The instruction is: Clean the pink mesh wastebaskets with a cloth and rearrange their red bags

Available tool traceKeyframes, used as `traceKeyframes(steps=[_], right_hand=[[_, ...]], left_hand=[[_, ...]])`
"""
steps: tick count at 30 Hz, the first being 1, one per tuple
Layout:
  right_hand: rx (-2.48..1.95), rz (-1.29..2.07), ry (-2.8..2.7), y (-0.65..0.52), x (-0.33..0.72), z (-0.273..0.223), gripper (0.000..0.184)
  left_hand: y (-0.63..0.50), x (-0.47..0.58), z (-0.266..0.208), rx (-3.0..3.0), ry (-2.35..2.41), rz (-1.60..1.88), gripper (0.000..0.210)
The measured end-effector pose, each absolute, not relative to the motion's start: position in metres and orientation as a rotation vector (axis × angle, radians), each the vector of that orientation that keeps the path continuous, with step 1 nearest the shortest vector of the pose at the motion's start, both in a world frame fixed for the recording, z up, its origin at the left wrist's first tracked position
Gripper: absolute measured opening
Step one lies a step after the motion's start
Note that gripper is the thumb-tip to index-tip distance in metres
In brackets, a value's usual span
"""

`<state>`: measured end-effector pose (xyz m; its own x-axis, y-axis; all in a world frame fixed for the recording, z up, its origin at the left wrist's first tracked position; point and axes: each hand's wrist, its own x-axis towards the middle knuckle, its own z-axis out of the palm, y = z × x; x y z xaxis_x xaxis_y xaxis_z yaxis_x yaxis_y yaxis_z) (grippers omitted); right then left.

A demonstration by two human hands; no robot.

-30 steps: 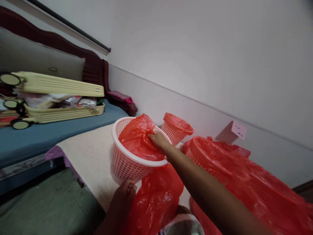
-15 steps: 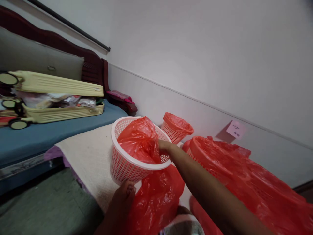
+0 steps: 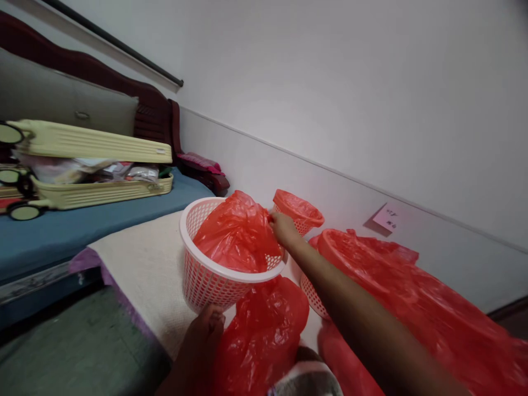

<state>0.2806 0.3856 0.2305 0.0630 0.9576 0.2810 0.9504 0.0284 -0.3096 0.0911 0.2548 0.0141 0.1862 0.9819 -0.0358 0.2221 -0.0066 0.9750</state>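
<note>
A white, perforated plastic basket (image 3: 210,280) leans slightly toward me on the cream cloth. Inside it, a thin red plastic bag (image 3: 237,236) puffs up above the rim. My right hand (image 3: 282,226) reaches over the basket's right rim, its fingers closed on the bag's edge. At the basket's foot, my left hand (image 3: 208,324) has its fingers curled against the lower side; what lies in them is hidden. Another crumpled red plastic bag (image 3: 268,330) lies in front of the basket, between my arms.
Behind stands a bag-lined basket (image 3: 299,209) by the wall. More red-covered baskets (image 3: 371,264) spread along the right. A cream cloth (image 3: 144,258) covers the surface. On the blue bed at left lies a half-open yellow suitcase (image 3: 99,192). A pink note (image 3: 385,217) is on the wall.
My right hand has risen from inside the basket to above its right rim, pulling the bag's edge up and outward. The left hand stays at the basket's foot.
</note>
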Motion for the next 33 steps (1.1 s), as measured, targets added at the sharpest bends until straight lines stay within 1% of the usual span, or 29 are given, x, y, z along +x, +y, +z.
traceKeyframes(steps=[5, 7, 9, 11, 13, 14, 17, 19, 21, 24, 27, 30, 33], right_hand=[[-2.052, -0.321, -1.850, 0.362, 0.293, 0.249, 0.033], [-1.926, -0.455, -1.904, 0.356, 0.287, 0.251, 0.034], [-1.661, -0.509, -2.054, 0.353, 0.274, 0.251, 0.029], [-1.406, -0.362, -2.264, 0.352, 0.259, 0.247, 0.024], [-1.310, -0.079, -2.452, 0.353, 0.245, 0.239, 0.024], [-1.318, 0.054, -2.524, 0.353, 0.239, 0.234, 0.028], [-1.471, 0.327, -2.654, 0.356, 0.230, 0.219, 0.053], [-1.624, 0.387, -2.665, 0.357, 0.228, 0.213, 0.068], [-1.770, 0.343, -2.655, 0.356, 0.227, 0.211, 0.074], [-1.888, 0.206, -2.639, 0.355, 0.226, 0.211, 0.074], [-1.966, 0.150, -2.427, 0.358, 0.227, 0.210, 0.071], [-2.018, 0.152, -2.182, 0.363, 0.232, 0.208, 0.056], [-1.989, 0.133, -2.072, 0.364, 0.236, 0.212, 0.043]], left_hand=[[0.254, 0.093, 0.011, 1.458, 1.237, 0.946, 0.021], [0.254, 0.093, 0.012, 1.456, 1.238, 0.938, 0.021], [0.253, 0.093, 0.014, 1.456, 1.252, 0.919, 0.022], [0.253, 0.093, 0.016, 1.460, 1.279, 0.895, 0.022], [0.252, 0.093, 0.017, 1.457, 1.302, 0.882, 0.023], [0.252, 0.092, 0.017, 1.452, 1.312, 0.876, 0.024], [0.252, 0.092, 0.015, 1.447, 1.297, 0.870, 0.025], [0.253, 0.092, 0.012, 1.463, 1.281, 0.874, 0.024], [0.254, 0.092, 0.008, 1.472, 1.273, 0.878, 0.022], [0.255, 0.092, 0.007, 1.458, 1.261, 0.885, 0.022], [0.254, 0.091, 0.010, 1.459, 1.263, 0.874, 0.022], [0.252, 0.089, 0.014, 1.465, 1.266, 0.861, 0.022], [0.251, 0.089, 0.015, 1.469, 1.260, 0.869, 0.025]])
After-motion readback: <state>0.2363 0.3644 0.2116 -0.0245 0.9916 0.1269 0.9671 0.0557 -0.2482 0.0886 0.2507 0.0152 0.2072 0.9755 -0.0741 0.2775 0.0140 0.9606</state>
